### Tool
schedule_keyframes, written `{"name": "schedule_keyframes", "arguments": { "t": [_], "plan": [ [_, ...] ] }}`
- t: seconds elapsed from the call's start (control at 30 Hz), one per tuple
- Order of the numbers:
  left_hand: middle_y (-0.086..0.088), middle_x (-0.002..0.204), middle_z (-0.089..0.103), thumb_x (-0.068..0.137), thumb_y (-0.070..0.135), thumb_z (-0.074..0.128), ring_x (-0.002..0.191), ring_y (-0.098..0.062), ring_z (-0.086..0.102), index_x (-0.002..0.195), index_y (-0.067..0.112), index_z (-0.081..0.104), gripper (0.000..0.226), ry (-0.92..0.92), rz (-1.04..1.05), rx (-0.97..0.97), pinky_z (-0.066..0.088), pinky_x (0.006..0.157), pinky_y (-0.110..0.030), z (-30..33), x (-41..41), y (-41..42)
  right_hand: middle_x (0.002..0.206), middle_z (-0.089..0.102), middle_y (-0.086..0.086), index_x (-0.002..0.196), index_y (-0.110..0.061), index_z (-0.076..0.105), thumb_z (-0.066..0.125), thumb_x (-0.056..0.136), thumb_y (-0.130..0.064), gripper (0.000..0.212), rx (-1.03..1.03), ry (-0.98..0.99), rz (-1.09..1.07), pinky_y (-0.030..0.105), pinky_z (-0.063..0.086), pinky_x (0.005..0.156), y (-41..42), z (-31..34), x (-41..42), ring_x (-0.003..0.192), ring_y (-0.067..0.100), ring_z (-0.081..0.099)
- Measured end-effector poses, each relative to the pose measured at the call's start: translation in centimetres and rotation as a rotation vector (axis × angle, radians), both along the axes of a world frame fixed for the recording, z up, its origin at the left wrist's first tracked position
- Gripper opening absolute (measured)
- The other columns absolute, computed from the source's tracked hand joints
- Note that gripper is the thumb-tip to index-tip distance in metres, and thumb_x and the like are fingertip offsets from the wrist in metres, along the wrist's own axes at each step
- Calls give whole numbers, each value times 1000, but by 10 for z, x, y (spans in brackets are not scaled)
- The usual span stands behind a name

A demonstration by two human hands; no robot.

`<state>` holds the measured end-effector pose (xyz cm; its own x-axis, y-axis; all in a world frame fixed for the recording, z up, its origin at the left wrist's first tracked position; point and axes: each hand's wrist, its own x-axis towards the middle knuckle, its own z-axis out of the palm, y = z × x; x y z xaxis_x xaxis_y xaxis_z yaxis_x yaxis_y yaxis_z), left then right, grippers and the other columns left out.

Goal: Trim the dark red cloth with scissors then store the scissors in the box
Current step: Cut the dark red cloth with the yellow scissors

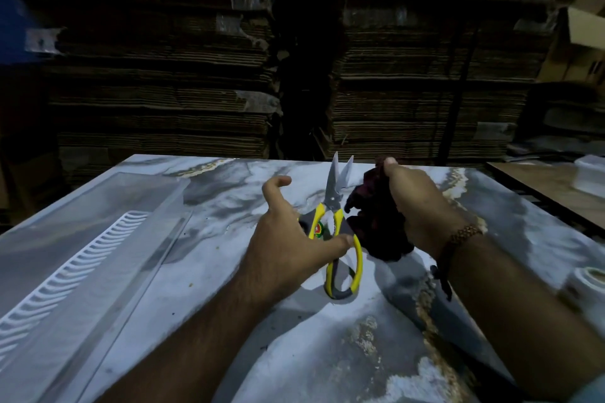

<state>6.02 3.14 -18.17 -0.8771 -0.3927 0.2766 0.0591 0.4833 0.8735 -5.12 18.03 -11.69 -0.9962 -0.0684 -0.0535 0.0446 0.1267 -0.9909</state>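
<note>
Left grip spread wide, right grip clenched tight.

Head-worn camera, one wide-angle view, looking forward and down.
It sits close above the marbled table, both forearms entering from the bottom edge; stacked cardboard fills the background.

The left hand covers part of the scissors handles. The clear box is cut by the left edge. Lower right, a roll is blurred.
</note>
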Motion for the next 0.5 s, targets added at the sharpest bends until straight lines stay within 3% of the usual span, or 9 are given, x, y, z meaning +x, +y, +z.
{"name": "schedule_keyframes", "arguments": {
  "t": [0.07,0.13,0.27,0.37,0.43,0.5],
  "plan": [
    [-3,93,79,59,53,94,76,-24,80,139,49,19,110,-17,-22,29,65,70,-55,-1,-1,-1,82,72,12,97,-5,65,46,107,-33,36,-104,-105,33,40,59,67,-1,0,2,74,30,71],
    [-5,91,80,65,43,96,76,-28,80,136,49,20,104,-34,-35,48,65,69,-56,-1,-2,-3,90,74,19,111,-1,64,45,107,-25,31,-156,-159,73,46,61,71,-1,-1,5,80,37,74],
    [-2,81,80,73,35,90,71,-26,77,130,35,41,75,-43,-25,-10,64,64,-48,3,1,-2,100,71,18,128,-2,57,46,108,-20,30,-209,-160,159,36,57,56,0,-2,8,78,32,73],
    [3,76,79,82,31,87,68,-15,77,107,25,67,33,-14,-22,-99,63,65,-40,4,2,0,99,70,14,116,-5,63,50,107,-22,23,-197,-168,245,32,54,57,0,-3,9,77,27,70],
    [2,76,79,85,31,85,70,-16,76,100,23,70,22,-17,-31,-129,62,70,-43,3,2,1,89,69,11,100,-6,67,55,105,-22,20,-188,-194,321,31,54,58,-1,-4,8,70,23,69],
    [0,78,77,90,32,81,72,-18,74,104,22,67,22,-32,-50,-158,61,72,-44,3,1,2,93,74,15,105,0,71,63,101,-21,23,-174,-177,384,32,59,64,-4,-7,10,73,22,71]
  ]
}}
